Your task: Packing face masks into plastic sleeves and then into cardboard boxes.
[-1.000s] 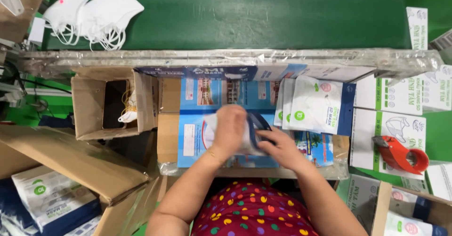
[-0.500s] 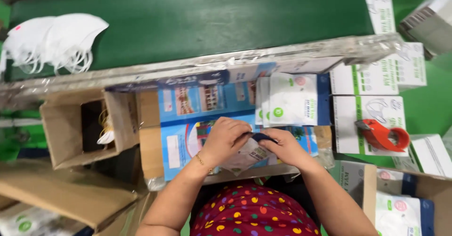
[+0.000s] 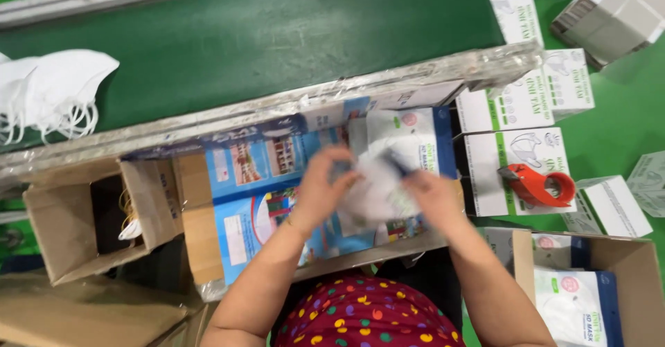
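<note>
Both my hands meet over a blue printed cardboard sheet (image 3: pixel 242 215) laid on the work surface. My left hand (image 3: pixel 320 188) and my right hand (image 3: pixel 426 194) together grip a white face mask in a clear pouch with a dark blue edge (image 3: pixel 377 188); the motion blurs it. Just behind the hands lies a stack of white-and-blue mask pouches (image 3: pixel 415 136).
A pile of loose white masks (image 3: pixel 55 98) lies on the green conveyor belt (image 3: pixel 277 42). An open brown carton (image 3: pixel 90 215) stands at the left. White-and-green mask boxes (image 3: pixel 519 101) and a red tape dispenser (image 3: pixel 540 184) sit right; a carton with pouches (image 3: pixel 589 298) lower right.
The view has swung left and tilted. My hands have lifted the pouched mask slightly and shifted it between them; both still hold it.
</note>
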